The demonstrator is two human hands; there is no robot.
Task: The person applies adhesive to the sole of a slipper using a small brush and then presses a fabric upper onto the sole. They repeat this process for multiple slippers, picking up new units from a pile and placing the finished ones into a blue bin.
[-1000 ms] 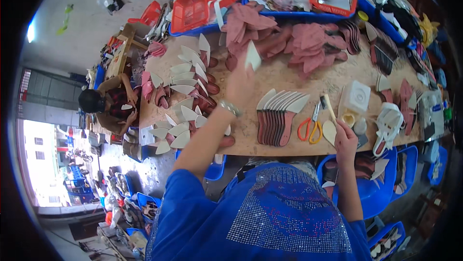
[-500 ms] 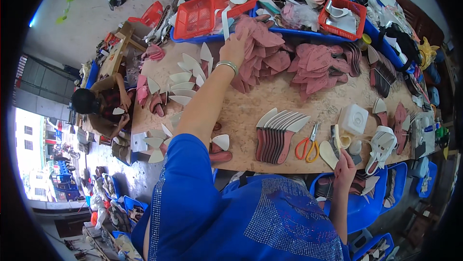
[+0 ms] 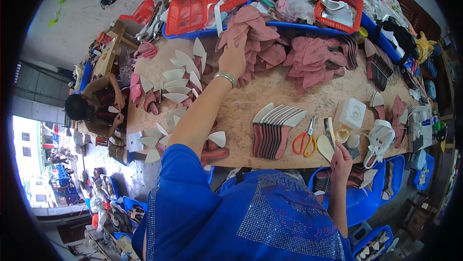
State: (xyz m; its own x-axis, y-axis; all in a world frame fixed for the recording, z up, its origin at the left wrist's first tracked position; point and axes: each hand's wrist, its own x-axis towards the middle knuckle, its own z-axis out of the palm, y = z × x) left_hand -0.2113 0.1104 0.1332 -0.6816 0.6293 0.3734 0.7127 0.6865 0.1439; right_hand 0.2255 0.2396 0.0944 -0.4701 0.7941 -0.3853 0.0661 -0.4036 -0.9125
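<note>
With my left arm stretched forward, my left hand (image 3: 232, 59) is closed on some pink cut pieces (image 3: 246, 25) at the near left side of a heaped pile; its fingertips are partly hidden among them. My right hand (image 3: 341, 162), at the table's front edge, grips a thin brush (image 3: 331, 133), its bristle end pointing away from me. Beside the brush lie a pale flat leaf-shaped piece (image 3: 325, 148), a small open pot (image 3: 342, 134) and orange-handled scissors (image 3: 305, 140). A fanned row of dark red and white pieces (image 3: 272, 133) lies left of the scissors.
Another pink pile (image 3: 311, 61) sits to the right. White-tipped pieces (image 3: 178, 75) spread over the table's left part. Blue bins (image 3: 289, 27) with red baskets (image 3: 185, 13) line the back. A white container (image 3: 353, 112) stands beyond the pot. A co-worker (image 3: 99, 109) sits at the left.
My left hand has drawn back slightly towards me, with pink pieces lifted and bunched at its fingers. My right hand still holds the brush. The whole view has shifted a little.
</note>
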